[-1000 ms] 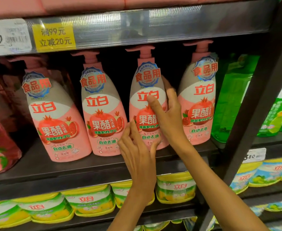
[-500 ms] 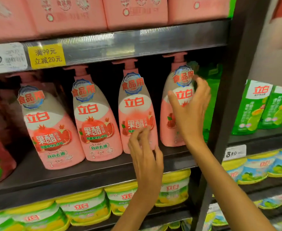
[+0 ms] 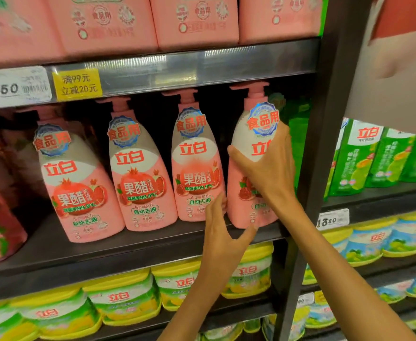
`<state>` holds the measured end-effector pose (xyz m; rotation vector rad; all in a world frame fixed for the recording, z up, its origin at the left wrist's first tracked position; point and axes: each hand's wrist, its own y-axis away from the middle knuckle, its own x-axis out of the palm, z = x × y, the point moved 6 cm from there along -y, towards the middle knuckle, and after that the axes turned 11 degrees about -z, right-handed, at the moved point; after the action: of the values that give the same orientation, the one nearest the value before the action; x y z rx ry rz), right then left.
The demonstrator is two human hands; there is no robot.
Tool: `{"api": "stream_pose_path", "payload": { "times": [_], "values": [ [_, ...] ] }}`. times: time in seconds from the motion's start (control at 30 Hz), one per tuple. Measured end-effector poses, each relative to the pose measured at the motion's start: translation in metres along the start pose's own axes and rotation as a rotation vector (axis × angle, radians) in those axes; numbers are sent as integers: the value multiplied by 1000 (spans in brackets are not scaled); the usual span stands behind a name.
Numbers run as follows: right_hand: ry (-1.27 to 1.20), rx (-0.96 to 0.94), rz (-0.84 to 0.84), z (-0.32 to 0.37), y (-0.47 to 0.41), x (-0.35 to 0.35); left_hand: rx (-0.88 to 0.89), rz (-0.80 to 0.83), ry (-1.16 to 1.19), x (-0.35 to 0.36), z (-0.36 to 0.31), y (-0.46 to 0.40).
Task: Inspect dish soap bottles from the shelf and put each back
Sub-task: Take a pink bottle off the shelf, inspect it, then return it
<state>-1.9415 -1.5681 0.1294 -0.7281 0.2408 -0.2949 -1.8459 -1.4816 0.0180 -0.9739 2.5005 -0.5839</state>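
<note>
Grip, right hand: right hand (image 3: 268,168) wraps the front of the rightmost pink bottle (image 3: 248,153), thumb across its white upper label, fingers curled round its right side.
Grip, left hand: left hand (image 3: 220,232) holds nothing, fingers relaxed and lifted, fingertips against the lower edge of the third pink bottle (image 3: 197,168), thumb reaching toward the base of the rightmost one.
Held bottle: upright, at about 3 o'clock in the row, base on or just above the shelf board (image 3: 128,244); I cannot tell which.
Row: four pink pump bottles side by side; the second pink bottle (image 3: 138,178) and the first pink bottle (image 3: 76,190) stand at 9 o'clock of the hands.
At 12 o'clock: pink boxes (image 3: 192,18) on the upper shelf, with a yellow promo tag (image 3: 77,84) and a white price tag (image 3: 12,87) on its rail.
At 6 o'clock: yellow-lidded tubs (image 3: 123,296) on the lower shelf.
At 3 o'clock: a dark upright post (image 3: 325,143), then green pouches (image 3: 374,158) beyond it.
</note>
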Motion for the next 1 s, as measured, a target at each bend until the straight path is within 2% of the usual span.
{"api": "stream_pose_path", "payload": {
  "times": [0.17, 0.33, 0.43, 0.5, 0.6, 0.67, 0.73, 0.83, 0.93, 1.0],
  "values": [
    [-101, 57, 74, 15, 18, -19, -207, 119, 207, 3, -4, 9],
    [-200, 162, 179, 22, 34, -29, -176, 39, 311, -14, -18, 21],
    [-310, 213, 264, 28, 29, -34, -225, 95, 456, -26, -24, 28],
    [-473, 323, 414, 27, 24, -31, -304, 147, 554, -34, -28, 31],
    [-885, 696, 793, 31, 42, -16, -441, 235, 644, -40, -30, 39],
    [-1027, 806, 899, 35, 53, -10, -518, 295, 686, -42, -31, 44],
    [-1030, 805, 899, 37, 58, -8, -526, 386, 703, -45, -35, 46],
    [-864, 699, 751, 36, 55, -14, -559, 394, 680, -49, -27, 47],
    [-796, 595, 645, 39, 52, -21, -627, 274, 709, -46, -17, 46],
    [-840, 603, 670, 43, 53, -22, -653, 202, 780, -47, -18, 43]
  ]
}}
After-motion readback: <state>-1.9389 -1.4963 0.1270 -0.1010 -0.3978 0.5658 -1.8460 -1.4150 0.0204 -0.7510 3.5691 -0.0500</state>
